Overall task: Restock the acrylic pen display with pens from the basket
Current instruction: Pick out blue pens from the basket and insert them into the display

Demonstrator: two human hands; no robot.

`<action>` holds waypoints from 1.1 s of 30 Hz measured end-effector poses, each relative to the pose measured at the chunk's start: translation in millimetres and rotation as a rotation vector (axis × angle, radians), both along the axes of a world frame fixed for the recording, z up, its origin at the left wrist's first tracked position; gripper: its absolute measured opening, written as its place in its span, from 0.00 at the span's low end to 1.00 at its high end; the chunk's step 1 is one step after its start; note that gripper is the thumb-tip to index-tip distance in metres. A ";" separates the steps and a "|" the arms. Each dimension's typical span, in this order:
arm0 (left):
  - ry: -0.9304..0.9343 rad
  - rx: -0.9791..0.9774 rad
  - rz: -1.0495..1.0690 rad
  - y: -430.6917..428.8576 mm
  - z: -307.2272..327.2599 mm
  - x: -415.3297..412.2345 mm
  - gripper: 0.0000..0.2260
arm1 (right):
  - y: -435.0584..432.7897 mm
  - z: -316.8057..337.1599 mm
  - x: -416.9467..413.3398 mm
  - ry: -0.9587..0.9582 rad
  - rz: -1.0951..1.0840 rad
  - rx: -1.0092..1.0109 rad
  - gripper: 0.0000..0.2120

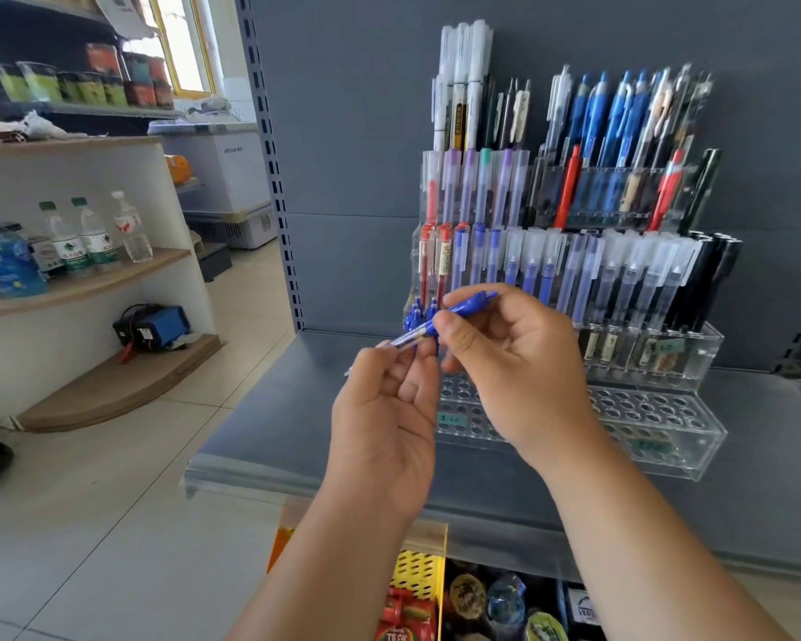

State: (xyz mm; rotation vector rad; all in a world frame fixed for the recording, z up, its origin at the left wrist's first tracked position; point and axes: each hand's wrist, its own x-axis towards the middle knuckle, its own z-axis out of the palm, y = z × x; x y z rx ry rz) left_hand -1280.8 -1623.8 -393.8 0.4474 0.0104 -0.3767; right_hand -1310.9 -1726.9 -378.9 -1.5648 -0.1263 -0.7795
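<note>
A blue click pen (pixel 463 309) with a clear barrel lies slanted between both hands, in front of the tiered acrylic pen display (pixel 657 437). My right hand (pixel 514 367) pinches its blue upper part. My left hand (pixel 389 409) holds the clear tip end with thumb and fingers. Just behind the pen, a few blue pens (pixel 415 316) stand in the display's lower left holes. The upper tiers are packed with red, blue, purple, white and black pens; the two front tiers are mostly bare holes. The basket is not in view.
The display stands on a grey metal shelf (pixel 269 437) against a grey back panel. Snack goods and a yellow crate (pixel 417 571) sit on the shelf below. To the left is tiled floor and a wooden corner rack with water bottles (pixel 93 233).
</note>
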 end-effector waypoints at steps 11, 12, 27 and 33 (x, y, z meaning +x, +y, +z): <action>-0.289 0.641 0.079 16.7 -6.4 6.2 0.06 | 4.4 4.1 7.9 -0.008 -0.145 0.053 0.06; -0.352 0.735 0.141 19.0 -7.3 7.2 0.05 | 4.0 3.7 8.4 -0.029 -0.171 -0.008 0.07; -0.610 1.074 0.260 25.0 -15.9 12.6 0.10 | -7.3 -11.0 17.8 0.005 -0.343 -0.315 0.06; -0.614 1.080 0.254 27.0 -14.3 13.0 0.10 | -6.8 -19.0 21.6 0.054 -0.377 -0.409 0.06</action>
